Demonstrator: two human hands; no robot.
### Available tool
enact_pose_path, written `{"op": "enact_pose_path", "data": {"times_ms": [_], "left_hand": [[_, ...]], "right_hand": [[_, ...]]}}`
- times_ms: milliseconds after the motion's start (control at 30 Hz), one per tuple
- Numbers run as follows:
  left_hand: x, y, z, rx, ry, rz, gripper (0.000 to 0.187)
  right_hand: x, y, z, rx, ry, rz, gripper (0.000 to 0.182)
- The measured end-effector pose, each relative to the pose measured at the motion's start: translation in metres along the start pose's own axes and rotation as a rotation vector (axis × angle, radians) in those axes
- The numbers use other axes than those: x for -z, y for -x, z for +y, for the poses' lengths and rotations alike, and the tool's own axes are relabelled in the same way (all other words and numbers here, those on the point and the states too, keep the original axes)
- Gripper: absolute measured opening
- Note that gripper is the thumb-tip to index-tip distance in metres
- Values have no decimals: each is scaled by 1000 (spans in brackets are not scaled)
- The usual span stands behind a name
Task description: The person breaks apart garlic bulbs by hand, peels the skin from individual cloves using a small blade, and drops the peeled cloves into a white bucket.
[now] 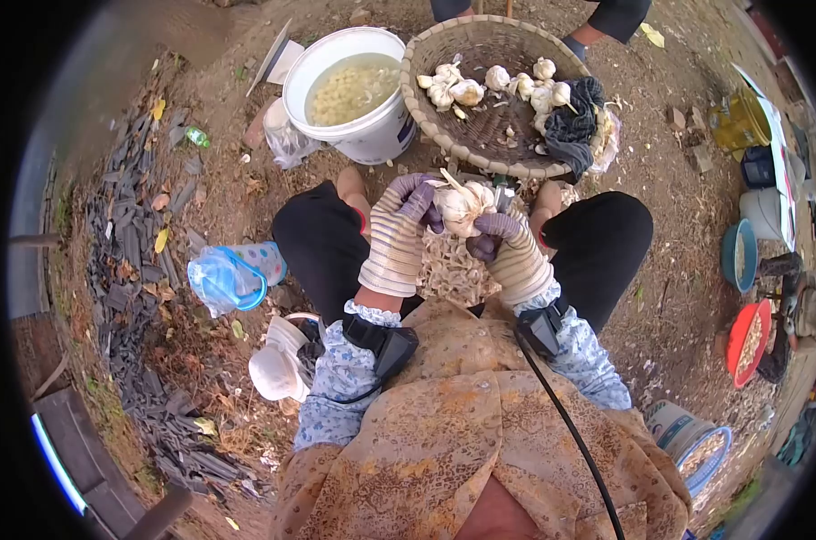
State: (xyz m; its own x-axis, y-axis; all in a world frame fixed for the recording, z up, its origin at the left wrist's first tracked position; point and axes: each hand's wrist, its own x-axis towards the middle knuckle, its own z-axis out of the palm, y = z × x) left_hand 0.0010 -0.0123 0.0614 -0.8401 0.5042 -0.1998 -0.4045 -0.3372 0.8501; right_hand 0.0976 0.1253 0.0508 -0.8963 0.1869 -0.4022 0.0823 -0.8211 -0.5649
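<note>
A whole garlic bulb with a dry stalk is held up between my two gloved hands. My left hand grips it from the left, its purple-coated fingers closed at the stalk side. Closed on the lower right of the same bulb is my right hand. A small dark and metallic piece shows just behind the right fingers, mostly hidden. Below the hands, loose garlic skins are heaped between my knees. Ahead, a woven basket holds several garlic bulbs and a dark cloth.
Left of the basket stands a white bucket of peeled cloves in water. A blue-handled container and a white container sit at my left. Red basin, teal basin and blue-rimmed bucket stand right. Another person's legs are beyond the basket.
</note>
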Motion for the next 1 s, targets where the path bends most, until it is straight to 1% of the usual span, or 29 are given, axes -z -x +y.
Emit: {"op": "enact_pose_path", "data": {"times_ms": [33, 100, 133, 167, 233, 267, 300, 333, 367, 400, 433, 467, 500, 533, 567, 600, 633, 667, 700, 767, 800, 833, 900, 933, 967, 1000], "left_hand": [[7, -4, -4, 1, 0, 0, 16], [19, -11, -7, 82, 50, 173, 14], [23, -14, -6, 22, -311, 227, 10], [37, -21, -11, 23, -312, 227, 10], [75, -34, -33, -586, -1116, 292, 10], [86, -37, -35, -438, -1044, 258, 24], [76, -33, -26, -438, -1046, 258, 24], [55, -23, -9, -432, -998, 153, 30], [40, -13, 3, -424, -948, 49, 36], [35, -6, 8, -217, -604, -125, 44], [30, -1, 10, -212, -605, -121, 44], [23, 3, 12, -118, -604, -246, 44], [20, 4, 13, -26, -601, -373, 45], [27, -2, 5, -156, -656, -441, 43], [27, -2, 2, -157, -655, -446, 43], [23, 2, 2, -68, -447, -342, 40], [18, 6, 2, 20, -239, -237, 38], [10, 10, 2, -16, -120, -177, 36], [9, 11, -1, -17, -118, -177, 36], [9, 11, -5, -141, -589, -94, 37], [2, 13, 1, -281, -753, -63, 32], [2, 13, 3, -280, -754, -63, 32], [5, 12, 8, -458, -1064, -124, 25], [3, 12, 10, -476, -1074, -120, 20], [2, 13, 9, -476, -1074, -119, 20], [1, 14, 8, -553, -1191, -111, 20]], "right_hand": [[-2, 2, -2, -13, -10, -16, 30], [2, 3, -1, 3, 17, -27, 31], [5, 3, 0, 18, 45, -41, 32], [7, 2, -1, 18, 44, -41, 32], [10, 2, -1, -46, -7, -62, 34], [9, 3, -5, -46, -8, -63, 34], [5, 6, -12, -33, 124, -64, 36], [2, 8, -16, -21, 255, -64, 37], [0, 8, -17, -23, 253, -61, 37], [-2, 6, -19, 34, 525, -69, 38], [-4, 4, -18, 90, 796, -81, 39], [-5, 0, -13, 140, 760, -105, 40], [-6, 0, -11, 141, 759, -106, 40], [-6, 0, -10, 159, 708, -56, 42], [-6, 2, -9, 180, 658, -3, 44], [-14, 10, -18, 109, 530, 14, 48], [-12, 9, -15, 111, 533, 18, 48], [-9, 7, -10, 154, 496, -25, 49], [-8, 6, -6, 195, 457, -69, 50], [-8, 6, -5, 181, 440, -57, 51], [-5, 4, -3, 212, 506, -32, 52], [-3, 3, -2, 244, 571, -9, 53], [-2, 3, -1, 243, 629, -8, 54], [-2, 3, -1, 247, 688, -5, 55], [1, 0, 1, 247, 688, -7, 55], [2, -3, 4, 266, 747, 2, 55]]}}
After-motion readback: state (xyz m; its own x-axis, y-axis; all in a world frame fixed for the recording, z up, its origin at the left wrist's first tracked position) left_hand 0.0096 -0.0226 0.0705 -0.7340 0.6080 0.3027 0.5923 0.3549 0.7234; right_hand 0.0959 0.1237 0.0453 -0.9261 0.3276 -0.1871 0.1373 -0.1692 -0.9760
